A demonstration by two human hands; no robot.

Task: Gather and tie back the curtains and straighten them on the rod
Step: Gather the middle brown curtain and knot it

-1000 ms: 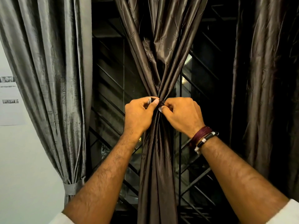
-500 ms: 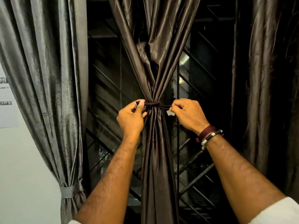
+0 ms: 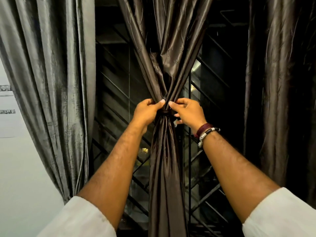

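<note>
Both hands have closed back in from pulling the tie ends apart: left hand and right hand now pinch the middle curtain just above its tie. Cinched mid-window, it looks tied; rod straightening remains, I judge.

Dark window behind, black metal grille with diagonal bars across it. Pale wall at left, paper notices stuck on it, print blurred. Small lit spot through glass. Room dim overall.

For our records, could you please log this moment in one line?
left hand: grips middle curtain | right hand: at tie | curtain gathered
</note>
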